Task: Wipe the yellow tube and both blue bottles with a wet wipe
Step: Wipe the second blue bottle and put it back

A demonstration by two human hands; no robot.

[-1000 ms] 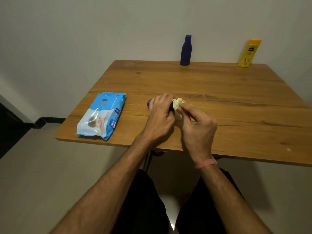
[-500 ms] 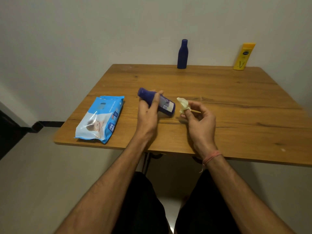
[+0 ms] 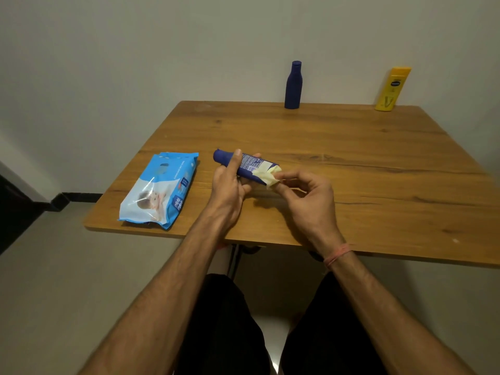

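My left hand (image 3: pixel 228 182) grips a blue bottle (image 3: pixel 247 165) that lies sideways above the table, cap pointing left. A crumpled pale wet wipe (image 3: pixel 266 175) is pinched in the fingertips of my right hand (image 3: pixel 305 198) and touches the bottle's right end. A second blue bottle (image 3: pixel 293 85) stands upright at the table's far edge against the wall. The yellow tube (image 3: pixel 392 89) stands to its right at the far edge, leaning on the wall.
A light-blue pack of wet wipes (image 3: pixel 159 189) lies flat on the wooden table (image 3: pixel 351 163) near its left front corner. My dark-clothed legs show under the front edge. Grey floor and a dark skirting lie to the left.
My left hand turned the bottle out from under its palm, so its label shows. My right hand drew the wipe away, then brought it back against the bottle's right end.
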